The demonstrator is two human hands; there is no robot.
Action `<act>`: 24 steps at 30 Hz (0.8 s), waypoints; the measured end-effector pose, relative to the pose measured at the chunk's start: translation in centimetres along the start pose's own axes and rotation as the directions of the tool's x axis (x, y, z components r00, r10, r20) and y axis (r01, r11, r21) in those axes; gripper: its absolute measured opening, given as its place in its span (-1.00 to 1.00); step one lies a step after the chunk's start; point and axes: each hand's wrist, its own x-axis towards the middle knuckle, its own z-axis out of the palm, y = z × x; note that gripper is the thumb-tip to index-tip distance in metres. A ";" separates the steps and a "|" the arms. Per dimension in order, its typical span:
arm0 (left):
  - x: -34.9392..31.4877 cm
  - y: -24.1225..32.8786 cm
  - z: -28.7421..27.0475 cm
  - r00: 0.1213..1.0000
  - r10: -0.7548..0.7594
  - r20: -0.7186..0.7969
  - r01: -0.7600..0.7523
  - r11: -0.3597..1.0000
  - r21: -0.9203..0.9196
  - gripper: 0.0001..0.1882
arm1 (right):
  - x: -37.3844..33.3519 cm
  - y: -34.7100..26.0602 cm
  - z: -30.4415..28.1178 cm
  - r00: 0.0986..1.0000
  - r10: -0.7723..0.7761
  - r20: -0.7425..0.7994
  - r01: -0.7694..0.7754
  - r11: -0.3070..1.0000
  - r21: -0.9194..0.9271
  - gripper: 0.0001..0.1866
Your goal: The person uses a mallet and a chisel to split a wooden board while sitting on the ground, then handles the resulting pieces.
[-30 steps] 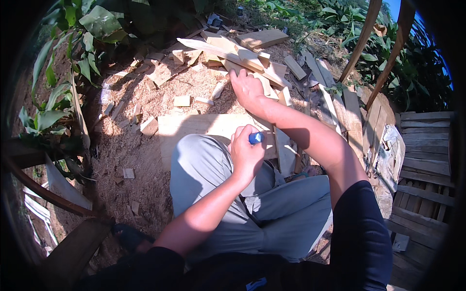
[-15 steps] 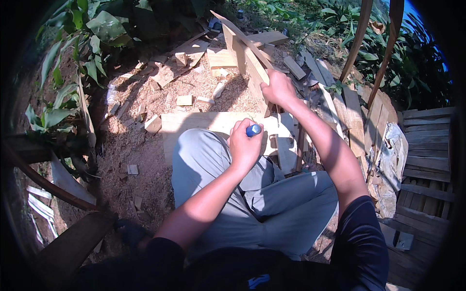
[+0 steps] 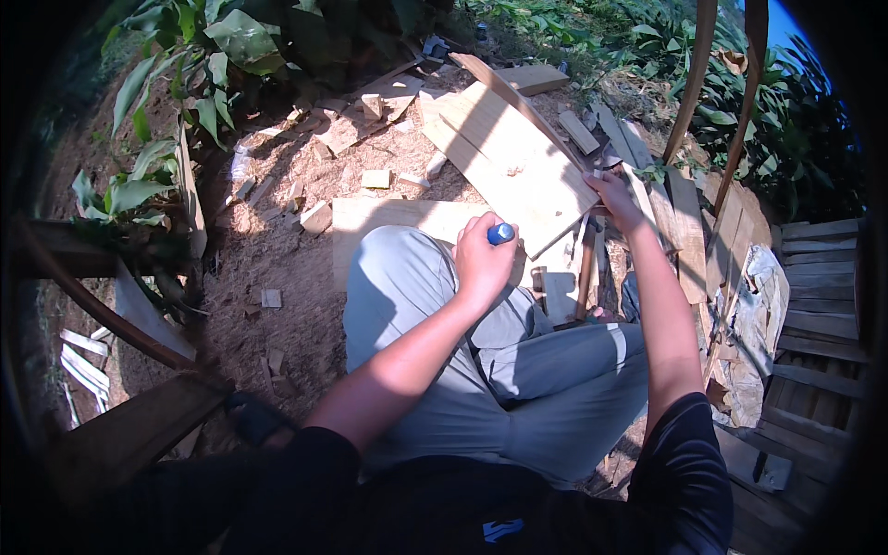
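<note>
My left hand (image 3: 483, 264) is closed around a tool with a rounded blue handle end (image 3: 500, 233); the rest of the tool is hidden by the fist. That fist rests by my raised knee, over a pale flat board (image 3: 398, 215). My right hand (image 3: 612, 196) grips the right corner of a wide wooden board (image 3: 523, 162), its broad sunlit face turned up. The wide board's near edge overlaps the right part of the flat board. A long narrow strip of wood (image 3: 518, 102) runs along the wide board's far right edge.
Sawdust (image 3: 268, 250) and several small wood offcuts (image 3: 316, 218) cover the ground at left. Long planks (image 3: 686, 231) lie at right, beside a slatted wooden structure (image 3: 819, 277). Upright poles (image 3: 689, 83) stand at the far right. Leafy plants (image 3: 240, 46) border the far side.
The wide board has swung from standing on edge to lying broad side up. My right hand has moved right and nearer with its corner. My left hand still holds the blue-ended tool.
</note>
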 end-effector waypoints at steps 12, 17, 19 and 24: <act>0.1 0.3 0.4 0.999 -0.011 0.042 0.010 1.000 0.026 -0.76 | 4.3 7.9 -5.2 0.879 -0.418 -0.230 0.232 0.797 -0.558 -0.33; 0.2 0.6 0.3 0.999 -0.008 0.046 0.007 1.000 0.028 -0.76 | 3.4 4.5 3.0 0.959 -0.276 -0.070 0.199 0.827 -0.526 -0.22; 0.2 0.6 0.3 0.999 -0.004 0.042 0.004 1.000 0.004 -0.76 | 3.5 2.9 3.9 0.978 -0.208 0.002 0.178 0.832 -0.525 -0.21; 0.4 -0.1 0.3 1.000 -0.005 0.030 0.006 0.999 -0.038 -0.76 | 3.6 0.5 4.9 0.996 -0.008 0.088 0.058 0.812 -0.581 -0.22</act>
